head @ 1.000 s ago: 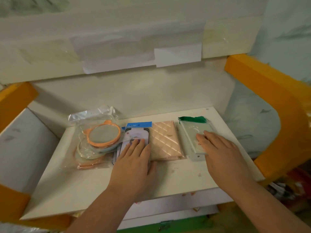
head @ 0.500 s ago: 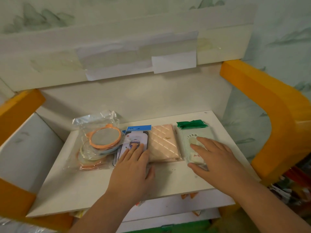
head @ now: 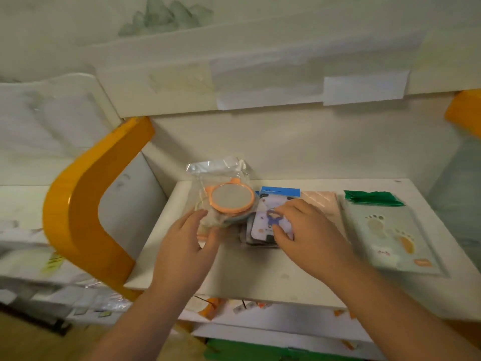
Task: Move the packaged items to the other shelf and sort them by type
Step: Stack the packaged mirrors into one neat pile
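Note:
Four packaged items lie in a row on the white shelf (head: 260, 277). At the left is a clear bag of round orange-rimmed mirrors (head: 231, 201). Beside it sits a blue-topped card package (head: 270, 217), then a pink quilted package (head: 321, 201), then a green-topped footprint package (head: 385, 235) at the right. My left hand (head: 187, 246) pinches the mirror bag's lower left corner between thumb and fingers. My right hand (head: 309, 235) curls over the blue-topped package, thumb at its near edge, and hides part of the pink one.
An orange curved side rail (head: 86, 217) bounds the shelf at the left, and another orange piece (head: 466, 113) shows at the upper right. A white upper shelf with taped paper (head: 361, 89) overhangs the back. Loose small packets (head: 86, 306) lie lower left.
My left hand moved from the blue-topped package to the mirror bag. My right hand left the footprint package and came onto the blue-topped one. The camera swung left.

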### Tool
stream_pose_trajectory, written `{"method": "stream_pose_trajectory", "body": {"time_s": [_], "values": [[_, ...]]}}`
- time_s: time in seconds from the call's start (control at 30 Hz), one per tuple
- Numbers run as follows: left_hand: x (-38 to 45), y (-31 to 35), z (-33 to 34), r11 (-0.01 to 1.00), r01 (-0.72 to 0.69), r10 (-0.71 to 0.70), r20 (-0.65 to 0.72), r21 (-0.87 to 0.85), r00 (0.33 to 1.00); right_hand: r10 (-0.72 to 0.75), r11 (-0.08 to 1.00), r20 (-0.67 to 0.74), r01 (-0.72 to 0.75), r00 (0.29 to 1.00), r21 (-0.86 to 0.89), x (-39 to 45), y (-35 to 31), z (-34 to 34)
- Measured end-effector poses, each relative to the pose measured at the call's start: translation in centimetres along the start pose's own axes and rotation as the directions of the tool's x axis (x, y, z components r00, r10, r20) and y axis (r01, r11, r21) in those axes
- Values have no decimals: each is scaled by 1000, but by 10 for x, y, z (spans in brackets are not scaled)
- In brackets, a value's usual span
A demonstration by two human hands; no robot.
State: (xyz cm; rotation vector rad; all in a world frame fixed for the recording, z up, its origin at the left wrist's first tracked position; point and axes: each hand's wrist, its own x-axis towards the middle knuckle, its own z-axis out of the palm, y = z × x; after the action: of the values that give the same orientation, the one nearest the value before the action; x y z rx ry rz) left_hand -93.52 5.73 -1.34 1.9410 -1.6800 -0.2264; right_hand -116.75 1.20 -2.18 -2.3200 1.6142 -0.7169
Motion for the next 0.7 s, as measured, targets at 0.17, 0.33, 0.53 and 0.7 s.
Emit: {"method": "stream_pose_trajectory", "body": {"time_s": [0.17,0.33,0.53,0.7], "values": [[28,-37,-8,990,29,-40,75,138,996,-14,1000,-2,14,1000,-20,52,-37,27],[44,-55,-4,967,242,-225,183,-80,957,39,982,50,-29,998,-184,95,-50,43],[59,-68,1,884,380,-297,301,-272,906,149,976,315,-88,937,-199,120,-49,49],[77,-70,-2,587,631,-421,475,-506,773,130,988,303,-96,944,-123,120,-67,57]]}}
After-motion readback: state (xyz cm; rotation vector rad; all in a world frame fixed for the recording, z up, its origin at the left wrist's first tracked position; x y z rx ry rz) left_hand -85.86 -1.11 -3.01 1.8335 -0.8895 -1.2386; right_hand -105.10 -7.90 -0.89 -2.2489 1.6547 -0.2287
